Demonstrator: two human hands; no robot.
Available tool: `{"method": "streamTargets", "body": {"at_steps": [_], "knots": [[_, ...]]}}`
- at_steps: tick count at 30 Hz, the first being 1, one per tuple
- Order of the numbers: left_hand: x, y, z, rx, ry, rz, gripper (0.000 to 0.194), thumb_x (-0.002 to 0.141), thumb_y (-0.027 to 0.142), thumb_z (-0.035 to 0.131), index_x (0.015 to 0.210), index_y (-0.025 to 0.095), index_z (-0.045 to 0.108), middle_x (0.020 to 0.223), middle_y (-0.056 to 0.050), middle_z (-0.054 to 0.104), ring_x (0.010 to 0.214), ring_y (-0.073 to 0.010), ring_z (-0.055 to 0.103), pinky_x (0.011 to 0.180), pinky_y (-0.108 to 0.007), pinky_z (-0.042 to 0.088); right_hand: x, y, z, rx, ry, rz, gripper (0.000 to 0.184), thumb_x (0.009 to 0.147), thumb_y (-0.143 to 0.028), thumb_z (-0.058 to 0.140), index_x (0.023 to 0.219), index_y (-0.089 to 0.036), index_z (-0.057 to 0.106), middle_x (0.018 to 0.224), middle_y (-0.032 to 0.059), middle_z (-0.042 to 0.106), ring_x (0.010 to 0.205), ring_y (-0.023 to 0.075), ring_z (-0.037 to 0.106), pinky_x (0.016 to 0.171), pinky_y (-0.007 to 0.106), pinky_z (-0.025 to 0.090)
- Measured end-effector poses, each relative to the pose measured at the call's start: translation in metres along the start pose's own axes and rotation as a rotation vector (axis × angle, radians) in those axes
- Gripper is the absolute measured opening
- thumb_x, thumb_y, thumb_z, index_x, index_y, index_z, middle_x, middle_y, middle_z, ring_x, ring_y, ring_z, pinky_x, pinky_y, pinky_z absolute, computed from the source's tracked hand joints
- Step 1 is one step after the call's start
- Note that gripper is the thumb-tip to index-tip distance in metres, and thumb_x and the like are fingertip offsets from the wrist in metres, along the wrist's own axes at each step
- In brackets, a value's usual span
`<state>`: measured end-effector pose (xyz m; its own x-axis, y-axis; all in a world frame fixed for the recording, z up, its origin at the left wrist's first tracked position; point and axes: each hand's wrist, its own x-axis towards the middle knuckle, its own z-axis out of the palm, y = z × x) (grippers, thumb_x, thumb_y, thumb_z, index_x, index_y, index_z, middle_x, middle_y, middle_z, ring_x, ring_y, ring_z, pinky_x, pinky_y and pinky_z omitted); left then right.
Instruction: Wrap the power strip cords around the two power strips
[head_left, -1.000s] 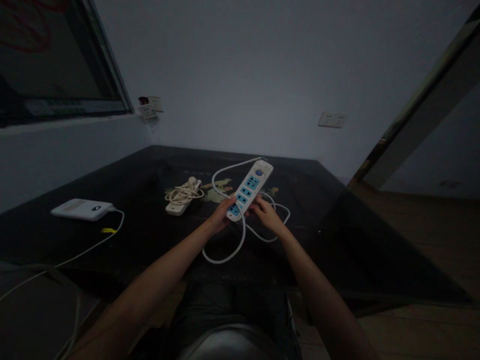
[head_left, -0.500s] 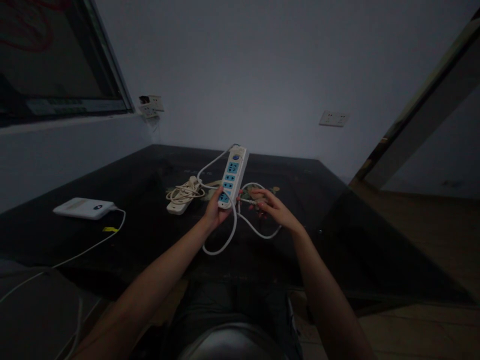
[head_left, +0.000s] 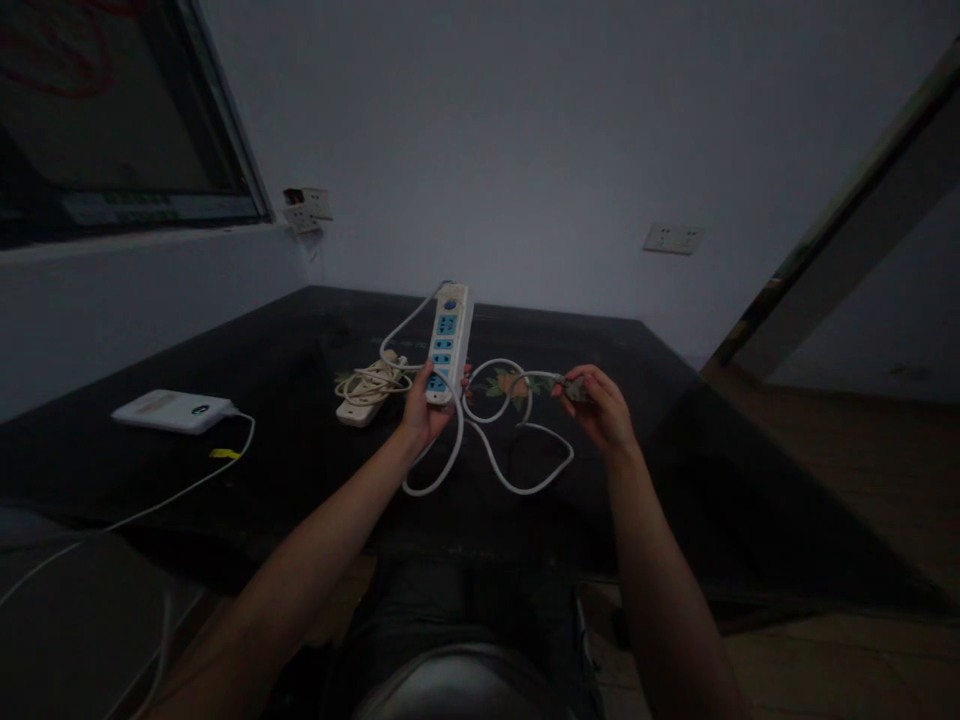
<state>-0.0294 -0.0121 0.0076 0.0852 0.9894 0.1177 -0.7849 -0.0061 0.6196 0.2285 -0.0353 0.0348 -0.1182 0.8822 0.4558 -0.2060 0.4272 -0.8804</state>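
My left hand (head_left: 426,408) is wrapped round the near end of a white power strip (head_left: 454,335) with blue sockets, tilted up above the table. Its white cord (head_left: 517,490) falls in loose loops between my hands. At the right, my right hand (head_left: 606,405) grips the plug (head_left: 574,388) at the cord's end; fingers partly cover it. A second power strip (head_left: 358,412), its cream cord (head_left: 375,382) bundled on top, lies on the table just left of my left hand.
The black table (head_left: 300,480) has a flower pattern in its middle. A white power bank (head_left: 174,411) with a cable lies at the left, near a yellow tag (head_left: 224,453). Wall sockets (head_left: 673,238) are at the back, with loose outlets (head_left: 304,212) by the window.
My right hand has moved right with the plug, drawing the cord out between my hands. The power strip in my left hand has shifted slightly left.
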Motion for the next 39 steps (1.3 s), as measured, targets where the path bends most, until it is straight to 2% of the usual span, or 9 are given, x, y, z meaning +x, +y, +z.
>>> {"method": "streamTargets", "body": {"at_steps": [8, 16, 20, 23, 25, 28, 32, 35, 39], "knots": [[-0.004, 0.005, 0.007, -0.052, -0.008, -0.024, 0.037, 0.091, 0.036, 0.045, 0.111, 0.008, 0.060, 0.087, -0.012, 0.072, 0.069, -0.0184, 0.069, 0.067, -0.031, 0.059, 0.004, -0.003, -0.010, -0.016, 0.227, -0.084, 0.034, 0.082, -0.060, 0.048, 0.079, -0.026, 0.048, 0.068, -0.0005, 0.055, 0.051, 0.0116, 0.047, 0.050, 0.026, 0.038], [-0.003, 0.005, 0.006, -0.012, 0.033, -0.031, 0.038, 0.091, 0.036, 0.047, 0.113, 0.008, 0.059, 0.088, -0.013, 0.073, 0.068, -0.0185, 0.070, 0.068, -0.032, 0.059, 0.009, 0.006, -0.024, 0.015, 0.208, 0.027, 0.062, 0.082, -0.077, 0.021, 0.074, -0.025, 0.052, 0.055, -0.0023, 0.039, 0.044, 0.0111, 0.036, 0.045, 0.025, 0.030], [-0.006, -0.002, 0.008, 0.087, 0.036, -0.057, 0.035, 0.089, 0.032, 0.052, 0.115, 0.009, 0.058, 0.090, -0.012, 0.073, 0.070, -0.0192, 0.071, 0.069, -0.032, 0.059, 0.010, 0.011, -0.026, 0.085, 0.211, 0.042, 0.063, 0.078, -0.081, 0.028, 0.088, -0.026, 0.058, 0.069, 0.0015, 0.051, 0.058, 0.0136, 0.049, 0.051, 0.027, 0.040], [-0.010, -0.008, 0.011, 0.150, 0.022, -0.083, 0.032, 0.089, 0.030, 0.052, 0.112, 0.009, 0.060, 0.089, -0.012, 0.074, 0.071, -0.0199, 0.071, 0.068, -0.031, 0.059, 0.011, 0.017, -0.024, 0.074, 0.222, 0.002, 0.046, 0.071, -0.063, 0.065, 0.099, -0.028, 0.060, 0.081, 0.0007, 0.058, 0.067, 0.0128, 0.054, 0.057, 0.025, 0.046], [-0.013, -0.012, 0.012, 0.190, 0.001, -0.084, 0.030, 0.088, 0.029, 0.052, 0.109, 0.009, 0.061, 0.085, -0.011, 0.074, 0.071, -0.0201, 0.071, 0.066, -0.030, 0.058, 0.012, 0.021, -0.021, 0.042, 0.276, -0.009, 0.044, 0.064, -0.046, 0.078, 0.099, -0.026, 0.061, 0.084, -0.0002, 0.060, 0.066, 0.0111, 0.054, 0.056, 0.024, 0.046], [-0.015, -0.016, 0.013, 0.240, -0.041, -0.078, 0.028, 0.086, 0.029, 0.055, 0.105, 0.009, 0.063, 0.080, -0.011, 0.074, 0.065, -0.0198, 0.070, 0.061, -0.028, 0.058, 0.013, 0.024, -0.021, -0.014, 0.344, -0.002, 0.039, 0.065, -0.043, 0.077, 0.093, -0.022, 0.061, 0.090, 0.0029, 0.064, 0.073, 0.0134, 0.059, 0.057, 0.024, 0.048], [-0.017, -0.019, 0.014, 0.288, -0.069, -0.085, 0.030, 0.083, 0.031, 0.059, 0.103, 0.009, 0.065, 0.083, -0.012, 0.074, 0.062, -0.0190, 0.070, 0.060, -0.027, 0.057, 0.011, 0.027, -0.025, -0.106, 0.276, 0.104, 0.041, 0.068, -0.050, 0.071, 0.094, -0.020, 0.059, 0.081, 0.0040, 0.066, 0.074, 0.0173, 0.064, 0.057, 0.027, 0.050], [-0.018, -0.021, 0.015, 0.321, -0.077, -0.095, 0.032, 0.082, 0.032, 0.061, 0.103, 0.008, 0.066, 0.085, -0.013, 0.074, 0.062, -0.0182, 0.069, 0.059, -0.026, 0.055, 0.009, 0.033, -0.030, -0.358, 0.230, 0.262, 0.047, 0.072, -0.050, 0.065, 0.105, -0.018, 0.055, 0.068, 0.0018, 0.065, 0.061, 0.0173, 0.064, 0.051, 0.026, 0.047], [-0.020, -0.027, 0.014, 0.356, -0.105, -0.101, 0.035, 0.080, 0.033, 0.064, 0.104, 0.008, 0.066, 0.087, -0.014, 0.074, 0.062, -0.0184, 0.069, 0.055, -0.024, 0.053, 0.008, 0.043, -0.036, -0.647, 0.268, 0.408, 0.051, 0.071, -0.034, 0.068, 0.115, -0.016, 0.049, 0.061, 0.0003, 0.064, 0.052, 0.0183, 0.062, 0.049, 0.027, 0.045]]}}
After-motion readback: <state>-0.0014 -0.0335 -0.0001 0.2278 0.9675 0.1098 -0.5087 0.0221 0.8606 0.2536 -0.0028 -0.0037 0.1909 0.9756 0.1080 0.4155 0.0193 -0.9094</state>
